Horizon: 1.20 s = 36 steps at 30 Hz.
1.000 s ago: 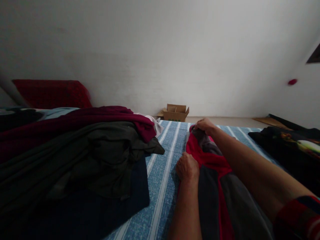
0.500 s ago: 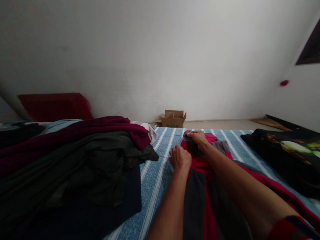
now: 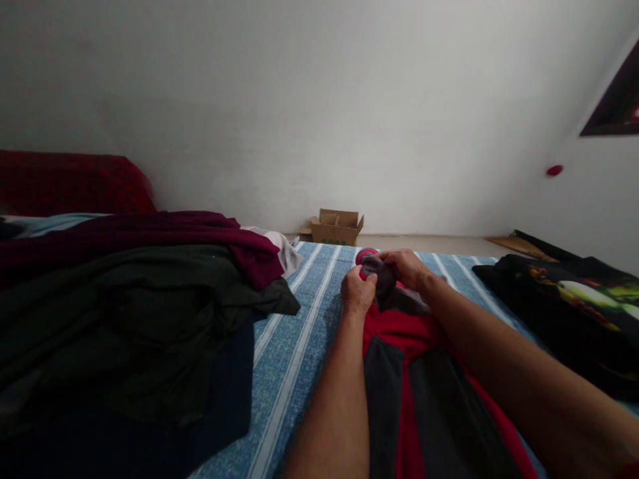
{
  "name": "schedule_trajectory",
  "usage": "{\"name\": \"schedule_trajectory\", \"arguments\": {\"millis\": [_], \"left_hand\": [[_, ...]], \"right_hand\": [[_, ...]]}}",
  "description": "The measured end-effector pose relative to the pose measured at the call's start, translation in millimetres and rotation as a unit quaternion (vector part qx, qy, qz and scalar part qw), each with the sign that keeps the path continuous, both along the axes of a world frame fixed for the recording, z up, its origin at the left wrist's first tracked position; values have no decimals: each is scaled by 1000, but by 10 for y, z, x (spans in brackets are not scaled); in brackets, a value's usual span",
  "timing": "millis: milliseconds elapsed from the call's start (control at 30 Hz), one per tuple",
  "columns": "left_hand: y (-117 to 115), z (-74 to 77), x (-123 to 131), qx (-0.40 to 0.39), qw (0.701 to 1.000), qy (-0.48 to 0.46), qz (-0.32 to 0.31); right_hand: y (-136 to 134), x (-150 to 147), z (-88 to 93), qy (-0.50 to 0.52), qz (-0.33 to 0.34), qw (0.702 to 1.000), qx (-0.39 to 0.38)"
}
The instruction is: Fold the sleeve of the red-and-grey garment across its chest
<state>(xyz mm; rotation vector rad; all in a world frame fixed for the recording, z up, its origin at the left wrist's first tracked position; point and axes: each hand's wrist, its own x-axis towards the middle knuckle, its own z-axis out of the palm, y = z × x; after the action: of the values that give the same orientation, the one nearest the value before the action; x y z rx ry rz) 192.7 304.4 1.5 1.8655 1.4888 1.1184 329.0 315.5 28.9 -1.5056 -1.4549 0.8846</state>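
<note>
Your left hand (image 3: 357, 293) is closed in a fist on the far end of a red and dark grey panelled garment (image 3: 399, 372), and your right hand (image 3: 407, 268) has its fingers curled over the same bunched end. The two hands almost touch, with a small wad of grey cloth pinched between them. Both hands are gripping the fabric; neither is open.

The garment lies lengthwise on the bed with the blue and white striped sheet (image 3: 294, 332). It runs from the lower edge of the view, between your forearms, up to your hands. Its red bands run between the grey panels, and your right forearm lies across its right side.

To your left, a pile of clothes covers that side of the bed:
- a maroon cloth (image 3: 150, 233) lies on top towards the back,
- a dark olive garment (image 3: 124, 313) is spread in front of it,
- a navy blue cloth (image 3: 219, 399) lies underneath, nearest to you,
- a bit of white cloth (image 3: 283, 246) pokes out at the pile's far right edge.

Behind the pile, a dark red pillow (image 3: 70, 183) leans against the white wall (image 3: 319, 100).

To your right, well apart from your hands, a black garment with a green and orange print (image 3: 574, 299) lies on the bed. Beyond the foot of the bed, a small open cardboard box (image 3: 335, 227) stands on the floor against the wall.
</note>
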Motion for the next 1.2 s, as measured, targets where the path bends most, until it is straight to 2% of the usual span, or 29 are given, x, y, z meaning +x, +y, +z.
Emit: {"name": "schedule_trajectory", "arguments": {"millis": [200,367,533,633,767,933,1067,1200], "left_hand": [[56,-14,-27,30,996,-40,-71],[65,-7,-46,42,991,-77,-104],[49,8,-55,42,986,-107,-124],[36,23,-56,41,982,-120,-137],[14,63,-75,47,972,-145,-181],[-3,89,-93,11,967,-170,-192],[1,82,-70,25,968,-161,-190],[3,88,-49,40,967,-158,-195]], "right_hand": [[28,120,149,81,101,991,-32],[97,128,360,10,164,985,-53],[148,69,496,-124,146,981,-19],[171,67,548,-163,129,978,13],[180,125,587,-165,106,980,40],[86,193,534,-120,98,988,28],[-31,223,584,-63,134,989,-22],[-107,272,704,-65,167,983,-33]]}}
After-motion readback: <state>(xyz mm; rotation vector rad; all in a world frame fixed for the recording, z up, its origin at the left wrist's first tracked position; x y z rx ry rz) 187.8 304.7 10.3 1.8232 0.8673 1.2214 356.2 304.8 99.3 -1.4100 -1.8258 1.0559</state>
